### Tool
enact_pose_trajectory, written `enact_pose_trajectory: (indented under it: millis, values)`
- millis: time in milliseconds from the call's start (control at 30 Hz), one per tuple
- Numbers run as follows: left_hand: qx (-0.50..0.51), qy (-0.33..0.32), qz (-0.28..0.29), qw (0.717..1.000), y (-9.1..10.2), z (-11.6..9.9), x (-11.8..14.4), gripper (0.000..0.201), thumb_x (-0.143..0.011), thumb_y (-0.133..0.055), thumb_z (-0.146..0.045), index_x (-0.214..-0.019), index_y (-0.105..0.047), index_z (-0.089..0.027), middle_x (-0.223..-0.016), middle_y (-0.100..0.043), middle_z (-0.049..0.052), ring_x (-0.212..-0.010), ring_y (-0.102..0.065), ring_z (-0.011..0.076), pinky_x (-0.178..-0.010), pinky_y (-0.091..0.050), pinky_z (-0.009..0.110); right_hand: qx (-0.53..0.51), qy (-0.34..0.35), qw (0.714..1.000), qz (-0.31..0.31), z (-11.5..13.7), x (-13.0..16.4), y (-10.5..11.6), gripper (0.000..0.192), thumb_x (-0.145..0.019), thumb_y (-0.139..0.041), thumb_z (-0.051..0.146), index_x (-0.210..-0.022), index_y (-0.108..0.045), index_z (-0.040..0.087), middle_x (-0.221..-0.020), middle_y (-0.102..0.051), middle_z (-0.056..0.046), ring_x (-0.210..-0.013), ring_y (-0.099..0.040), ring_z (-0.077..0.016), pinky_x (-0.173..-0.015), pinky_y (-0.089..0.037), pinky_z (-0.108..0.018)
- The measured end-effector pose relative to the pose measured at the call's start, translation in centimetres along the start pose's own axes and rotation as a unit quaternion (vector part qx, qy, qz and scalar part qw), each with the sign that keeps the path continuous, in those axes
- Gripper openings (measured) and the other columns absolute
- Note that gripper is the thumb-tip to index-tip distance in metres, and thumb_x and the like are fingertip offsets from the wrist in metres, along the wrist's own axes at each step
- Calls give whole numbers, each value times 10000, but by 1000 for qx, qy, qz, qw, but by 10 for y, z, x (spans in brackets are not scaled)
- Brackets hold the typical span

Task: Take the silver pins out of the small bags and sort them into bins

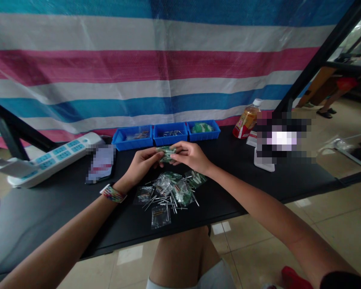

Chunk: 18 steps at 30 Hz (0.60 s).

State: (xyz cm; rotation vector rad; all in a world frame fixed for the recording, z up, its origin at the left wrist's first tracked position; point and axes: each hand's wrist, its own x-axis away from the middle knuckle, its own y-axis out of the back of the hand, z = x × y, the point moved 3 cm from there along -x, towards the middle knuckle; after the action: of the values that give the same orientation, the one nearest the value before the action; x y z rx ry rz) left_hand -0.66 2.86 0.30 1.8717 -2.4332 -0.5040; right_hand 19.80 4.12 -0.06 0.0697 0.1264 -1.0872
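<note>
The person's left hand [144, 161] and right hand [195, 156] reach over the table [114, 224], angled inward, nearly meeting. Each grip is closed in a pinch on one green packet [167, 154], between the blue bins [171, 140] and a pile of packets and rods [182, 192].

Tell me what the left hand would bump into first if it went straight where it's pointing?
Past the green packet in its fingers, the left hand would probably bump the right hand first, though exact depth is hard to tell.
</note>
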Motion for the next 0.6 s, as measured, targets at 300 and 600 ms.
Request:
enact_pose_trajectory:
  millis: [300,600]
  values:
    - [69,10,-18,997,-1,0,-1,367,-921,-735,-500,-1074,-702,-167,-834,-718,35,-636,-666,160,-555,-482,259,130,109,970,-176,11,-14,54,300,-955,-687,495,-1054,-645,215,-1019,-710,-69,-888,-766,-223,-767,-671,-360]
    - [67,17,-12,998,1,2,-2,304,-906,-739,-439,-1032,-709,-164,-819,-695,30,-648,-651,152,-557,-474,252,614,94,765,-171,19,-12,113,335,-1025,-605,352,-1226,-798,165,-1253,-752,-160,-1230,-610,-370,-1182,-390,-570]
